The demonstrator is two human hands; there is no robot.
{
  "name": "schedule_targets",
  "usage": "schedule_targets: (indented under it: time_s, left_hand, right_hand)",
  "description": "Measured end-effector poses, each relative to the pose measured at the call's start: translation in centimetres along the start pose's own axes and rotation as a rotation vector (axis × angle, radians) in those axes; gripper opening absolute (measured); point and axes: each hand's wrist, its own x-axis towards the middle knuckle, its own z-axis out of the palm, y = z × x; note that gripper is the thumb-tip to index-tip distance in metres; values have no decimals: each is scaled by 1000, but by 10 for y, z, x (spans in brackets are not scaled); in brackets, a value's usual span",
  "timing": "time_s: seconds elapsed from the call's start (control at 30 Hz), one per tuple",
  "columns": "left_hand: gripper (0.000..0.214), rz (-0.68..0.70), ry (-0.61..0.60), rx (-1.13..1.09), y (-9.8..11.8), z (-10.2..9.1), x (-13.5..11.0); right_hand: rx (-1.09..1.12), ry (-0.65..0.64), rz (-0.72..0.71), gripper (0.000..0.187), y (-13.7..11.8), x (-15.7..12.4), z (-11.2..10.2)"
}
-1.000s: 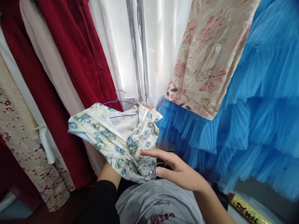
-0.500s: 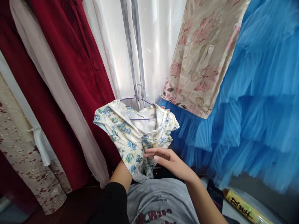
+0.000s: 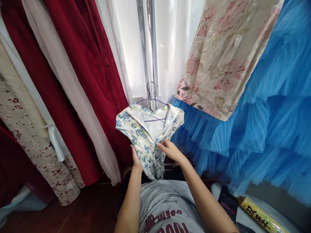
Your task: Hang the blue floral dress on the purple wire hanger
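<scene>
A small cream dress with blue flowers (image 3: 145,136) sits on a thin purple wire hanger (image 3: 152,100) in front of me. My left hand (image 3: 135,160) grips the dress from below on its left side, most of its fingers hidden behind the cloth. My right hand (image 3: 168,149) pinches the front of the dress near its middle, fingers closed on the fabric. The hanger's hook is up by a metal window frame (image 3: 149,48).
Dark red garments (image 3: 80,74) and pale patterned ones (image 3: 29,136) hang at the left. A beige floral dress (image 3: 223,55) and a blue tulle skirt (image 3: 267,123) hang at the right. White curtains (image 3: 170,45) cover the window. A yellow box (image 3: 257,215) lies at bottom right.
The dress has moved away from me and hangs more upright. My right hand went from hovering flat to pinching the front. My left forearm has stretched out further.
</scene>
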Motion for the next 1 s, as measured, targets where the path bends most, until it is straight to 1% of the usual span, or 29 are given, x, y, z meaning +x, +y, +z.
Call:
schedule_targets:
  time_s: [0.03, 0.13, 0.2, 0.27, 0.37, 0.47, 0.53, 0.57, 0.6, 0.63, 0.7, 0.77, 0.83, 0.87, 0.9, 0.93, 0.97, 1.0]
  left_hand:
    - [81, -12, -15, -15, -1, 2, 1]
    - [68, -33, -65, 22, -1, 5, 0]
    - [66, -27, -76, 74, -2, 7, -1]
    - [64, -24, -81, 91, -4, 12, -2]
    - [64, -33, -62, 90, -10, 20, -4]
    - [61, -38, -63, 125, -15, 25, -6]
    - [56, -12, -78, 171, -18, 23, -5]
    - [53, 23, -65, 201, -20, 21, -3]
    - [50, 75, -26, 248, -21, 17, -1]
    - [45, 140, 38, 306, -22, 11, 3]
    - [34, 276, 205, 423, -22, -2, 11]
    - [29, 391, 380, 497, -18, -16, 17]
    - [30, 492, 526, 508, -13, -22, 16]
    - [33, 564, 583, 523, -11, -21, 13]
    - [37, 643, 606, 551, -10, -18, 7]
    - [39, 713, 579, 592, -10, -11, 1]
    - [38, 763, 502, 641, -11, -2, -6]
    - [34, 783, 388, 689, -13, 9, -13]
  right_hand:
    - [-31, 10, -1, 34, 3, 8, 8]
    - [-58, 92, -13, 31, 7, 17, 21]
    - [-47, 158, -20, 26, 10, 13, 20]
    - [34, 194, -19, 24, 14, 6, 16]
    - [175, 182, -19, 28, 17, -1, 8]
    - [219, 136, -26, 28, 16, -4, 6]
    - [257, 91, -26, 28, 14, -4, 7]
    - [279, 74, -24, 28, 13, -4, 8]
    - [300, 69, -21, 28, 12, -5, 8]
    - [321, 80, -17, 28, 11, -5, 7]
    - [363, 132, -5, 28, 10, -6, 3]
    - [407, 178, 20, 29, 7, -6, -2]
    - [447, 186, 48, 30, 3, -6, -7]
    - [461, 180, 59, 31, 1, -7, -7]
    - [471, 168, 64, 31, -2, -8, -7]
    - [476, 153, 67, 30, -4, -8, -6]
    - [480, 136, 66, 30, -7, -9, -4]
    - [480, 116, 62, 30, -9, -10, -2]
